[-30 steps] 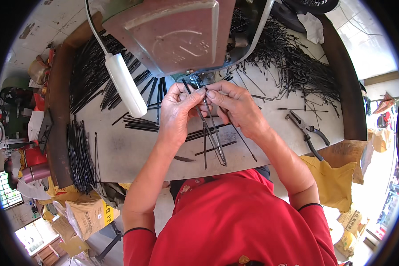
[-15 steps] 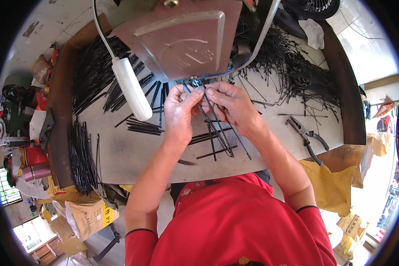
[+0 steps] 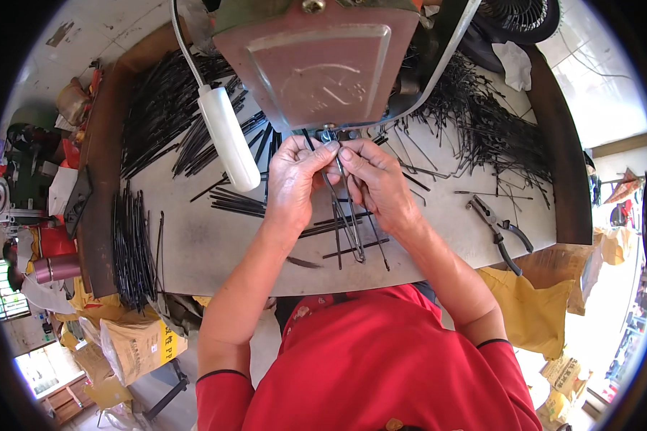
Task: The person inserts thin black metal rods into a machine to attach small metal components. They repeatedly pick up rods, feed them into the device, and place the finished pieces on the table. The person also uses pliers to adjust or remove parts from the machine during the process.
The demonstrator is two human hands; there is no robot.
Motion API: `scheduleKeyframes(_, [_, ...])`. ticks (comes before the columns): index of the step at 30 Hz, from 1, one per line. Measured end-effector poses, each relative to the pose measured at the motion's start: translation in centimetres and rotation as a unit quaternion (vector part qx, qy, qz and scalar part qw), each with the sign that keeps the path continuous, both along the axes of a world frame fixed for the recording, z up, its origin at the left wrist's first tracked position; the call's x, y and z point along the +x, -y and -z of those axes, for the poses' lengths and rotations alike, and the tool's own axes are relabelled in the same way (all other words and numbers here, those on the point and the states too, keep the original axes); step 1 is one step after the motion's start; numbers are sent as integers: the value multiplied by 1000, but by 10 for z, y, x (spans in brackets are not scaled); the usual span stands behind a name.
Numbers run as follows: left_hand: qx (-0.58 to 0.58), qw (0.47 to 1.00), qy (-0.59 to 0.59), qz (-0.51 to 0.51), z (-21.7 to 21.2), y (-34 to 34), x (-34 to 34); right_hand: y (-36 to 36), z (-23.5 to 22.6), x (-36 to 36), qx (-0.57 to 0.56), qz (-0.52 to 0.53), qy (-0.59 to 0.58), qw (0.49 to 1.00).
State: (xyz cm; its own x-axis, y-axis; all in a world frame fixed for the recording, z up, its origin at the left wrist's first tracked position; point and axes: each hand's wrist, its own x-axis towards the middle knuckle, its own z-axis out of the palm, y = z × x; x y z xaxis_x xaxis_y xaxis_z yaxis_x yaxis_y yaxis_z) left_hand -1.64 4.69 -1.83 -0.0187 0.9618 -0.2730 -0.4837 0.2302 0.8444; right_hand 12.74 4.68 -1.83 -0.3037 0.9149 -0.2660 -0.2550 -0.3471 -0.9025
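Just below the front of a machine with a reddish-brown cover plate (image 3: 316,75), both my hands are close together. My left hand (image 3: 295,176) pinches thin black metal rods (image 3: 349,226), thumb and fingers closed. Beside it, my right hand (image 3: 381,179) is closed on the same rods, its thumb nearly touching the left one. The rods' upper ends meet a small metal part (image 3: 328,135) under the plate; how they fit there is partly hidden by my fingers. Their lower ends hang toward me, one of them bent back in a narrow loop. More short rods (image 3: 239,202) lie on the table beside my left hand.
A white tube lamp (image 3: 230,140) hangs on the left. Black rods are heaped at the far left (image 3: 162,108) and far right (image 3: 474,108), with a bundle (image 3: 131,248) at the left edge. Pliers (image 3: 499,233) lie right. Raised brown boards (image 3: 564,158) border the table (image 3: 424,262).
The lower ends of the held rods have swung a little to the left. My hands stay together at the machine, still closed on the rods. The whole view has shifted slightly.
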Motion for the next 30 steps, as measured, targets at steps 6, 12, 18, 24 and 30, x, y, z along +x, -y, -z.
scheduleKeyframes(6, [-16, 999, 25, 15, 1, -2, -4, -17, -22, 11, 14, -79, 78, 994])
scheduleKeyframes(12, [-25, 999, -27, 9, -5, -2, -3, -8, -12, 7, -18, -46, -20, 999])
scheduleKeyframes(18, [-42, 998, -39, -16, -6, 1, 2, -6, -15, 5, -3, -25, 25, 999])
scheduleKeyframes(24, [-6, 990, -142, 12, -28, 17, -11, 5, -23, 0, 24, -27, 9, 999])
scheduleKeyframes(30, [-30, 969, -245, -31, -41, 49, -37, 33, -27, -6, 38, -103, 49, 993])
